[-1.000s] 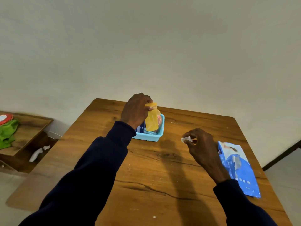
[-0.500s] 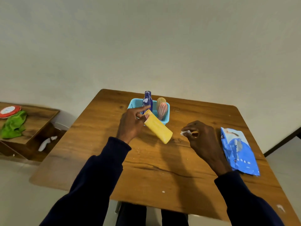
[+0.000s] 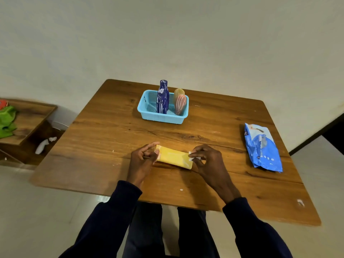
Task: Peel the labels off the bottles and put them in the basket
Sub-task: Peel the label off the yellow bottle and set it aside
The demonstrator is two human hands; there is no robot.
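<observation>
HANDS AT WORK: a person in dark blue sleeves sits at a wooden table (image 3: 104, 127), seen from a head-worn cam. A yellow bottle (image 3: 173, 158) lies on its side nr the table's front edge, between both hands, its long axis running L to R. The left hand (image 3: 142, 162) grasps the bottle's L end, fingers curled at it w/ the index finger laid along the top. The right hand (image 3: 208, 162) pinches a small white scrap (image 3: 192, 156) between thumb and fingertips, right at the bottle's R end; whether the scrap is stuck to the bottle or merely touching it can't be told.

Further back, at centre, stands a light-blue basket (image 3: 162, 119), well apart from the hands. Inside it, upright, are two dark blue bottles (image 3: 162, 99) w/ white streaks, close together on the L; two peach-orange bottles (image 3: 180, 103) stand just beside them on the R, one behind the other. A blue packet (image 3: 263, 151) lies flat nr the table's R edge, apart from the right hand.

Off to the L, a low wooden shelf (image 3: 31, 116) carries a green cloth (image 3: 7, 120) on top; a white object (image 3: 44, 145) sits in its lower compartment, too small to identify.
</observation>
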